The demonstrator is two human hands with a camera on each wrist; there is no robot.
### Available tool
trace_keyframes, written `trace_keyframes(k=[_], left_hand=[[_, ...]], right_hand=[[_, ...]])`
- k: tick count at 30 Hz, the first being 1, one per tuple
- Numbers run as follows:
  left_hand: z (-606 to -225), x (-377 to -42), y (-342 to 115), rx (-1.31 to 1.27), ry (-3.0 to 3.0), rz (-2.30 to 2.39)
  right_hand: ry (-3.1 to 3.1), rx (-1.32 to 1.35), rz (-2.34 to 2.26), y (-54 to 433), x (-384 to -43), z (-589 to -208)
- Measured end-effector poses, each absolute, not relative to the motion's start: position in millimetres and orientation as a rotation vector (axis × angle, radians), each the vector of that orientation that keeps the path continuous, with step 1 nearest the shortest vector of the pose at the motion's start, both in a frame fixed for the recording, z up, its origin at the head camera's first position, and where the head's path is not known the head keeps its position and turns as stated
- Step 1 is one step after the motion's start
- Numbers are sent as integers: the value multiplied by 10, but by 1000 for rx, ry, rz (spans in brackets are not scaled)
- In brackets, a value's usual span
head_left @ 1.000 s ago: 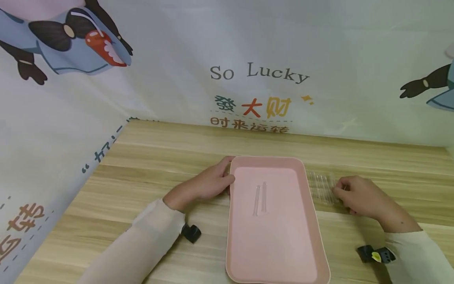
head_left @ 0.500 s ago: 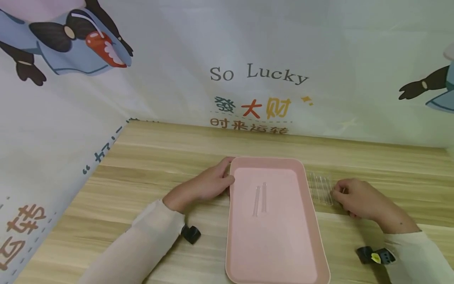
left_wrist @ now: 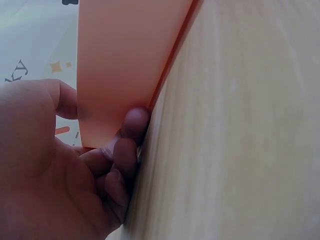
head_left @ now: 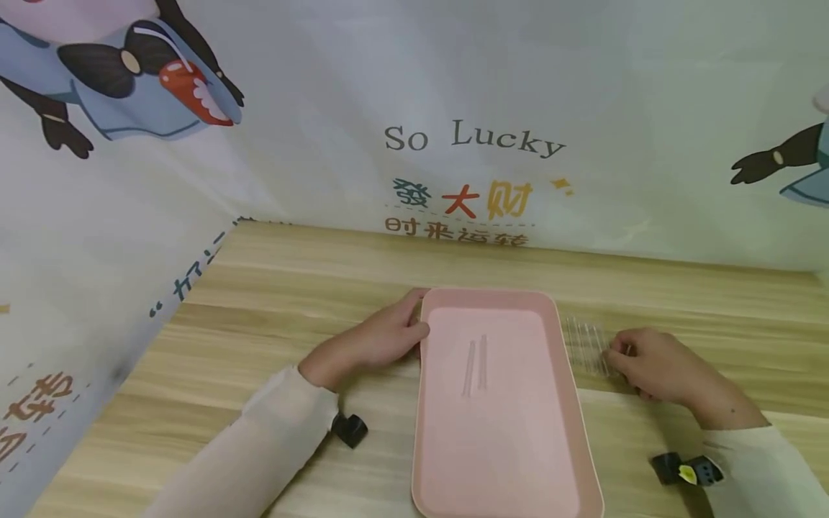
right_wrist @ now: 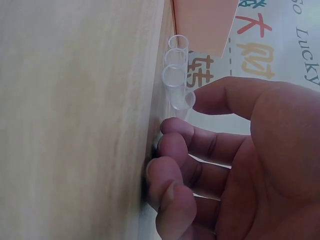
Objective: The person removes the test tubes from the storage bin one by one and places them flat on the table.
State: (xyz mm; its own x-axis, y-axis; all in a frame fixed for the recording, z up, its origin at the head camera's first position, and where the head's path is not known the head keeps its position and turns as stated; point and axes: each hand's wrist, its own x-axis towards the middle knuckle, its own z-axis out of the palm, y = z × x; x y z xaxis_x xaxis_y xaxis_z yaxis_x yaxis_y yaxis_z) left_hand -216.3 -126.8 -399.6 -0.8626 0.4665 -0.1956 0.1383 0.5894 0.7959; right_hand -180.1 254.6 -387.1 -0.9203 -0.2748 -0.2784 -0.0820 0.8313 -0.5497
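A pink tray lies on the table in the head view, with two slim clear tubes side by side in it. My left hand holds the tray's left edge near its far corner, thumb at the rim and fingers low against the wall. Just right of the tray, several clear tubes lie in a row. At the row's right end my right hand pinches one clear tube between thumb and index finger. In the right wrist view its round open end sits beside the others' open ends.
The wood-grain table carries everything. Behind it hangs a pale printed cloth with lettering and cartoon figures, which also runs down the left side. Small black devices sit on both wrists.
My right hand has shifted slightly left and nearer to me, against the row of tubes. The left hand keeps its hold on the tray, and the two tubes in it lie as before.
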Motion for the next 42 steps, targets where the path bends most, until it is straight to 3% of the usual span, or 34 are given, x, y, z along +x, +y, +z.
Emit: trace_keyframes(k=[42], left_hand=[[-4061,-2168,-1268,489,2424,1198]], right_hand=[[2875,-299,-625,2444,-1733,-3788]])
